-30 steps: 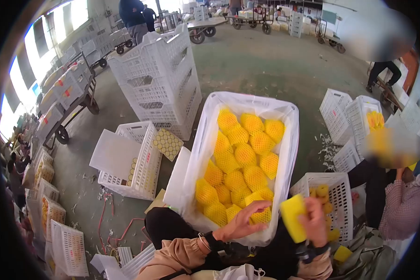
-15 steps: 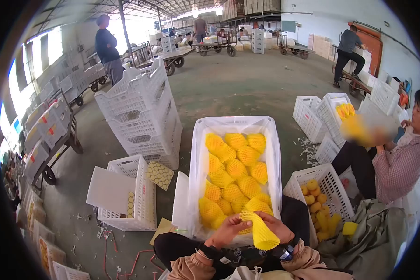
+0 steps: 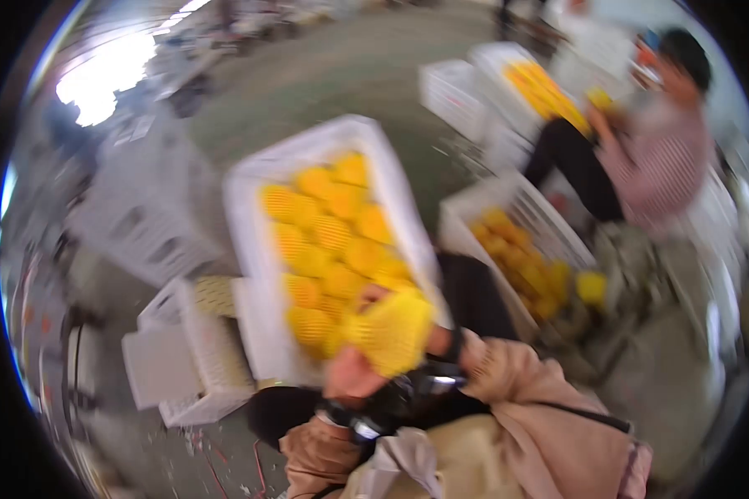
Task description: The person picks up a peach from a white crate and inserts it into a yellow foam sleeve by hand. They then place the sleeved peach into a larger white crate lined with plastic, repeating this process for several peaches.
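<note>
A yellow foam net sleeve (image 3: 393,331) spreads between my hands, over the near end of a lined white crate (image 3: 245,218). My left hand (image 3: 354,374) is at its lower left edge, the fingers partly behind it and blurred. My right hand (image 3: 376,296) is mostly covered by the sleeve, with fingertips showing at its upper left. Inside the crate lie several fruits in yellow foam nets (image 3: 331,233).
To the right stands a white crate (image 3: 520,200) of yellow fruits. Beyond it a seated person (image 3: 662,158) holds something yellow beside another crate. Stacked white crates (image 3: 146,208) and a smaller crate (image 3: 212,358) are at the left.
The view has swung to the right and tilted, so the crates appear further left and turned. The sleeve, narrow and hanging before, now looks wider and raised between my hands.
</note>
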The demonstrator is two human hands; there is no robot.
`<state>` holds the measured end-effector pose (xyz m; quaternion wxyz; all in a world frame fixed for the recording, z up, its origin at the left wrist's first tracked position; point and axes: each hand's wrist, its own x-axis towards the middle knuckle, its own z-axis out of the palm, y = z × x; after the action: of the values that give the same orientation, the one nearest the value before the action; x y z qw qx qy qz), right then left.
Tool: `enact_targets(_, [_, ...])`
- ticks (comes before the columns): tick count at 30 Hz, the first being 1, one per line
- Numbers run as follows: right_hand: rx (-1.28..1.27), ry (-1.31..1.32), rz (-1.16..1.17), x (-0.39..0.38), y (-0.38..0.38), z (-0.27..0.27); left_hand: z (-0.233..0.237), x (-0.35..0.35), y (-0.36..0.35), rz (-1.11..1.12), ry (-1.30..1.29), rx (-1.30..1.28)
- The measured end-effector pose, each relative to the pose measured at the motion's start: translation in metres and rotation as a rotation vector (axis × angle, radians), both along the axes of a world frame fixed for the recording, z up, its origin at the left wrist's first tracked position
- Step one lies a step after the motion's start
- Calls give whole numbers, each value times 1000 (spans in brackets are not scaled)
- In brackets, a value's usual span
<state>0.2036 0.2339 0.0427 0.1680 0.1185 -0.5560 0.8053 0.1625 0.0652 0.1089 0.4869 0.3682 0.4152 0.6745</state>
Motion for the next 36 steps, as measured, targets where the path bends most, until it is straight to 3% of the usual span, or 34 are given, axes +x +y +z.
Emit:
enact_targets(1, [506, 98, -411, 25, -14, 14, -15, -8, -4, 156, 70, -47])
enact_targets(2, [736, 84, -674, 43, -8, 54, -12, -9, -2, 137, -300, 141])
enact_targets(3, [615, -250, -458, 53, 14, 89, -2, -10, 3, 93, -761, 110])
enact_targets(4, [658, -379, -537, 78, 45, 120, -37, -32, -16, 207, -1078, 188])
enact_targets(5, [688, -393, -778, 98, 73, 119, -22, -40, -2, 28, -340, 351])
enact_targets(6, [472, -420, -834, 116, 111, 103, -18, -38, 2, 16, -361, 330])
enact_targets(7, [526, -534, -981, 139, 146, 93, -17, -36, 2, 53, -503, 323])
enact_targets(8, [864, -555, -1015, 162, 181, 76, -17, -34, 2, 98, -642, 312])
enact_targets(10, [493, -1040, -859, 210, 249, 0, -21, -31, 6, 143, -640, 250])
enact_targets(13, [426, -1234, -796, 235, 297, -99, -24, -29, 28, 165, -604, 191])
enact_targets(15, [905, -1411, -947, 231, 313, -155, -31, -30, 38, 151, -578, 170])
enact_targets(19, [1163, -1571, -951, 206, 326, -207, -47, -39, 29, 250, -647, 83])
enact_targets(21, [1293, -1652, -799, 200, 331, -215, -43, -35, 35, 336, -673, 50])
enact_targets(25, [1289, -1658, -836, 194, 327, -209, -39, -28, 43, 238, -672, 60])
enact_targets(28, [1141, -1516, -844, 193, 302, -155, -38, -23, 34, 278, -709, 31])
enact_targets(30, [908, -1047, -1167, 200, 281, -126, -36, -20, 32, 314, -758, 37])
enact_targets(31, [925, -1034, -1171, 201, 272, -107, -33, -18, 32, 300, -766, 1])
enact_targets(33, [729, -715, -1239, 196, 245, -57, -26, -12, 34, 292, -781, -23])
enact_targets(36, [852, -470, -1238, 172, 192, 31, -12, -5, 44, 260, -829, -58])
